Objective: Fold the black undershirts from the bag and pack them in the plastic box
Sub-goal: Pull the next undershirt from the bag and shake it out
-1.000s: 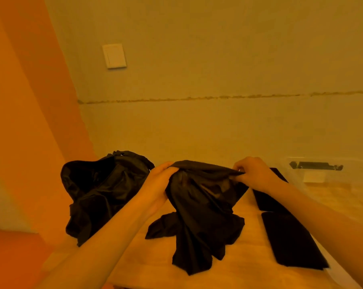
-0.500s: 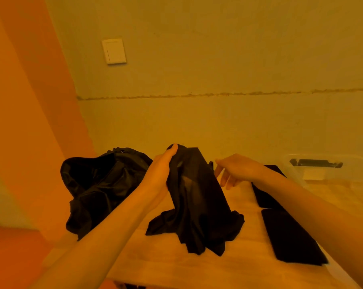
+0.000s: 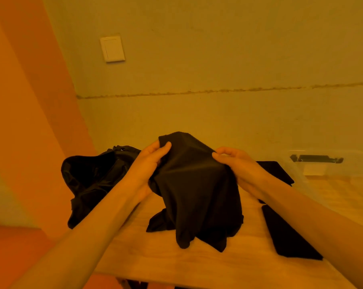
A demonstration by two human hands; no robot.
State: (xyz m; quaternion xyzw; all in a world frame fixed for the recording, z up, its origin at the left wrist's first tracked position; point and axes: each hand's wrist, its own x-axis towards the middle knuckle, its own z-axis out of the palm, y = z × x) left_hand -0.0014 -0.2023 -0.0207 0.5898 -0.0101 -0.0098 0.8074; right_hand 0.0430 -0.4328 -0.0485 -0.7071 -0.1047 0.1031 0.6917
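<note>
Undershirt [image 3: 195,184] lifted higher; right hand [image 3: 241,170] grips it again, beside left hand [image 3: 149,163].

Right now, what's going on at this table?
A person is holding a crumpled black undershirt up over the wooden table. The left hand grips one upper edge, the right hand pinches the other, and the lower end drapes onto the wood. The black bag slumps at the left. Two folded undershirts lie on the table at the right beside the clear plastic box, not yet packed.
</note>
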